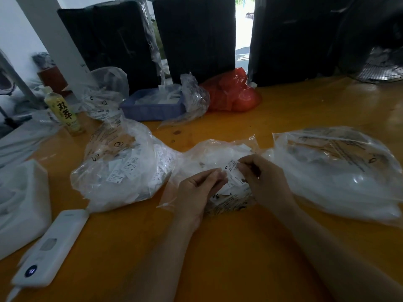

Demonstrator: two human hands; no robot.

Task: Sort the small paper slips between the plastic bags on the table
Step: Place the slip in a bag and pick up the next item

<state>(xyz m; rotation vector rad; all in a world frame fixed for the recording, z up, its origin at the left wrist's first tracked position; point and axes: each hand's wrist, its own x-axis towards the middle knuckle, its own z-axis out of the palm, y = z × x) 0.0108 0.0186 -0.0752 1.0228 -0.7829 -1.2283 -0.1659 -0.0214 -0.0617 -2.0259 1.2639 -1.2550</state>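
Three clear plastic bags lie on the orange table (pixel 239 247). The left bag (pixel 122 168) is full of white slips marked S. The middle bag (pixel 213 155) lies open under both hands with loose slips in it. The right bag (pixel 340 171) is large and puffy. My left hand (pixel 200 188) and my right hand (pixel 263 177) meet over the middle bag. Between their fingertips they pinch a small white paper slip (pixel 232 173) printed XS.
A white power bank (pixel 52 249) and a white box (pixel 19 205) sit at the near left. Farther back stand a yellow drink bottle (pixel 64 112), a blue tray (pixel 152 106) of slips, more clear bags, a red bag (pixel 235 92) and black boxes (pixel 196 35).
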